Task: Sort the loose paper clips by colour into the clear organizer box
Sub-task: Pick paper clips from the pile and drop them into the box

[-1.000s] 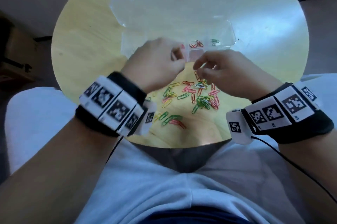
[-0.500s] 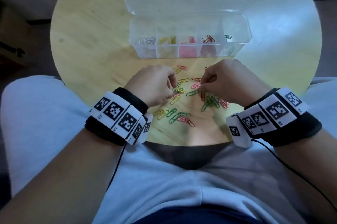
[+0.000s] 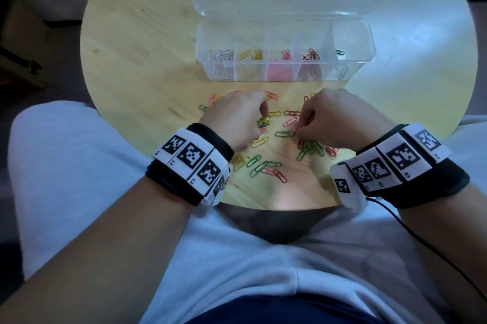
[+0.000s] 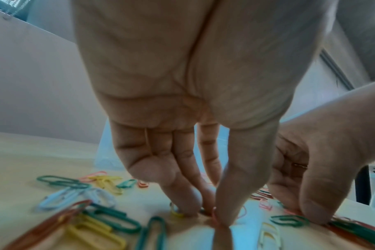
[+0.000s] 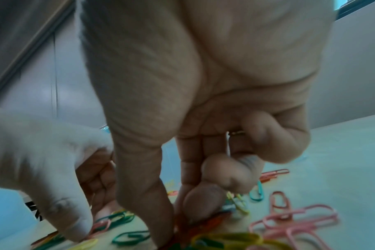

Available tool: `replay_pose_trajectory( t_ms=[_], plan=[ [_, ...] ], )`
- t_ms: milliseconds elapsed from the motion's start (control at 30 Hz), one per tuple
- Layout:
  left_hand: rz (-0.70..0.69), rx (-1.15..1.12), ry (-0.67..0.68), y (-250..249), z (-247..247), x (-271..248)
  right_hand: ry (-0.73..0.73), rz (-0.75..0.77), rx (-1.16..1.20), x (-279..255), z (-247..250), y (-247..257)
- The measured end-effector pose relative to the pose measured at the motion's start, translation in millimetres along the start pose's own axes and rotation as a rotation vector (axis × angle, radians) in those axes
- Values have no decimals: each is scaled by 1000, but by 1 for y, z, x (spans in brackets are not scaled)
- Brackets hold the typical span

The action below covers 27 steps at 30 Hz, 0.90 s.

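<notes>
Both hands are lowered into the pile of loose clips (image 3: pixel 266 163) at the near edge of the round table (image 3: pixel 137 41). The left hand (image 3: pixel 237 123) is brought down with thumb and fingers closed to a point; in the left wrist view the fingertips (image 4: pixel 186 209) are pressed on the wood around a yellow clip (image 4: pixel 177 213), with a reddish clip against the thumb, but whether either is already gripped cannot be told. The right hand (image 3: pixel 334 118) is curled in the same way, its thumb and forefinger brought together at a pink clip (image 3: pixel 291 121) and the red ones below; a firm hold is not shown clearly. The clips are judged very light, thin and stiff, with a smooth coating, so they will probably slide on the table and hook into each other. One clip is best taken by its rounded end, or slid out first and then pinched across its width. Behind the pile the box (image 3: pixel 286 70) is standing open, its lid laid back, with white, yellow, pink, red and green clips in separate compartments from left to right.
</notes>
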<state>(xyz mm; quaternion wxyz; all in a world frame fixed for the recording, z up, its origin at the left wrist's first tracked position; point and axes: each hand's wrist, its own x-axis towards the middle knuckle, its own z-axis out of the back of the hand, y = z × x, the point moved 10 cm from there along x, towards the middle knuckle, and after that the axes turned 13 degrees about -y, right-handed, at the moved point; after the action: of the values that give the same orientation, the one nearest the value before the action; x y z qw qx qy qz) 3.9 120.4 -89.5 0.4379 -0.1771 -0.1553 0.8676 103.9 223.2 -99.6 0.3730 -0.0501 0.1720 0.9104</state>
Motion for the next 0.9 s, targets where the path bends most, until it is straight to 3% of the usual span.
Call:
replay_pose_trajectory(
  t_ms=[233, 467, 667, 900],
  plan=[
    [-22, 22, 10, -2, -3, -2, 35, 49, 41, -9, -1, 9],
    [54, -186, 26, 8, 8, -4, 22, -37, 444, -7, 17, 0],
    [40, -200, 21, 2, 18, -6, 24, -110, 734, -3, 20, -3],
    [41, -231, 95, -4, 15, -12, 116, -311, 1100, -5, 9, 4]
  ],
)
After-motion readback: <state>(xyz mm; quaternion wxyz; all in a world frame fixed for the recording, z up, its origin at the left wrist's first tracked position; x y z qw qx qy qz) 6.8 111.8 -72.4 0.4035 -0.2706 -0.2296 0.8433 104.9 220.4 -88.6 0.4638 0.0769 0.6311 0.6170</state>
